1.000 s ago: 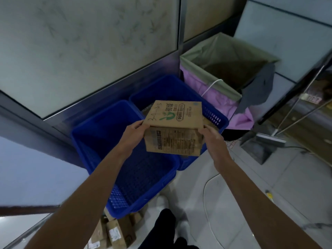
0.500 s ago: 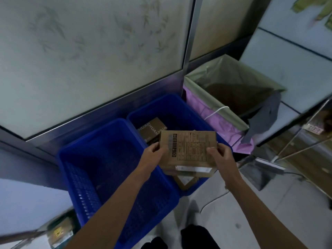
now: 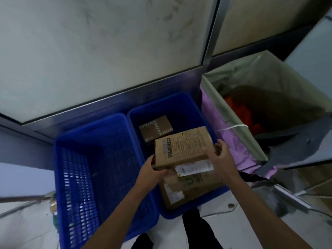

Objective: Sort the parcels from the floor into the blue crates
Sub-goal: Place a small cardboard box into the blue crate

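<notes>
From the head camera, both hands hold one flat rectangular cardboard parcel (image 3: 183, 148) over the near half of the right blue crate (image 3: 172, 108). The parcel is tilted, and its printed top panel faces the camera. The left hand (image 3: 152, 169) grips the parcel's near left corner, with fingers curled beneath it and the thumb against the side. The right hand (image 3: 221, 157) clasps the right edge, its fingers bent round the cardboard. A white shipping label (image 3: 195, 167) runs along the parcel's near side. Below it, against the crate's near wall, lies a larger creased cardboard parcel (image 3: 194, 187) with green print and a torn white sticker. In the crate's far left corner sits a dark brown box (image 3: 155, 127) with pale block lettering. The left blue crate (image 3: 75, 177) stands just beside the right one, their long rims nearly touching. It is made of rigid plastic with perforated mesh walls and floor. To the right of both stands a square bin (image 3: 239, 90) lined with a thin, wrinkled grey-green bag, its outer side pale purple.
</notes>
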A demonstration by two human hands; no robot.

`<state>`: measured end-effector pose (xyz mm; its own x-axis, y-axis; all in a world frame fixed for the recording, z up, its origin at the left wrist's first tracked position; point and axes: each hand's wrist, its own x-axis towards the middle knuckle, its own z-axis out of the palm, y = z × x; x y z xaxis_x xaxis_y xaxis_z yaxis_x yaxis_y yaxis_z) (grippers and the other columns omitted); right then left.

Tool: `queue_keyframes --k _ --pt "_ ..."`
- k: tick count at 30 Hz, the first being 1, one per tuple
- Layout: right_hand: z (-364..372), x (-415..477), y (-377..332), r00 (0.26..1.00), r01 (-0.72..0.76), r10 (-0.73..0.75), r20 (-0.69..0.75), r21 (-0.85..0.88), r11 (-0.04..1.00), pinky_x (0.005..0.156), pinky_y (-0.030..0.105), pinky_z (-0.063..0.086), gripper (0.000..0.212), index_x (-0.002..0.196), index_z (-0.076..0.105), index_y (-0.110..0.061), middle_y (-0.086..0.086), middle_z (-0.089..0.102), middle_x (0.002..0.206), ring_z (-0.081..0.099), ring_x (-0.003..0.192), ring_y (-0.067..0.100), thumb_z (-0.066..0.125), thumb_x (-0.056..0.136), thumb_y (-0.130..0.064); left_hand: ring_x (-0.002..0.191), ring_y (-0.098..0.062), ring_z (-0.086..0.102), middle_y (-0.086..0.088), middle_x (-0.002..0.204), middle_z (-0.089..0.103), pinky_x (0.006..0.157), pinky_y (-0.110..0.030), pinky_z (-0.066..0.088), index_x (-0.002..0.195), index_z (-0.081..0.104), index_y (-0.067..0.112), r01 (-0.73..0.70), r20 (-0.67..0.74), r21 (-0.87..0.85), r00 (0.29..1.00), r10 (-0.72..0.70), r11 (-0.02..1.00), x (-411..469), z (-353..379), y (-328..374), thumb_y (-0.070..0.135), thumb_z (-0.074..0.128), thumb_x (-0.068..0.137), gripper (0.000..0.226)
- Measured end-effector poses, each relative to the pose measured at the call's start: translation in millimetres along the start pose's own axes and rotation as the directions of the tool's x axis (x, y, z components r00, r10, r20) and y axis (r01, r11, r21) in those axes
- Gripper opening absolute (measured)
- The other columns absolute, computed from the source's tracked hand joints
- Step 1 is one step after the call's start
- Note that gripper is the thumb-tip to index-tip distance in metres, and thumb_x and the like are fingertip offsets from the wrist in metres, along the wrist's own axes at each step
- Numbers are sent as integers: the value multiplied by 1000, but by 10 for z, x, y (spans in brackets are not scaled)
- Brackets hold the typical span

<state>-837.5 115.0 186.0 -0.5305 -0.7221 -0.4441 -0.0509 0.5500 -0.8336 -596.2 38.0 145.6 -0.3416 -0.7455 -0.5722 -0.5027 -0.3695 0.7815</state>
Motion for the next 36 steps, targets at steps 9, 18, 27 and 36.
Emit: queue_keyframes --k 9,18,27,36 --pt "-273 644 -96 956 -36 65 287 -106 994 78 14 49 32 128 59 -36 -7 63 118 61 95 -8 56 97 -44 96 -21 70 -2 103 74 90 -45 58 106 71 15 256 -244 -327 907 -343 910 191 405 127 69 73 72 63" --pt "-19 741 -56 903 -10 92 419 -195 981 75 20 44 52 148 38 -38 -26 57 105 58 96 -3 57 100 -34 87 -23 75 -7 89 78 83 -49 61 92 75 4 310 -307 -482 817 -489 820 174 469 -74 65 79 70 64" --pt "5 428 354 953 -218 251 172 -193 957 97 48 52 73 153 33 -27 2 61 130 62 109 23 57 89 -52 103 -10 59 6 130 58 89 -32 47 142 47 28 311 -95 -346 927 -363 885 -13 574 -286 49 66 91 59" --pt "-26 443 617 979 -77 174 110 -590 804 108 47 39 78 161 3 -32 12 45 154 49 133 38 44 99 -58 108 -15 63 4 125 63 98 -40 52 130 55 25 347 -29 -194 933 -359 918 92 619 -559 59 70 79 64"
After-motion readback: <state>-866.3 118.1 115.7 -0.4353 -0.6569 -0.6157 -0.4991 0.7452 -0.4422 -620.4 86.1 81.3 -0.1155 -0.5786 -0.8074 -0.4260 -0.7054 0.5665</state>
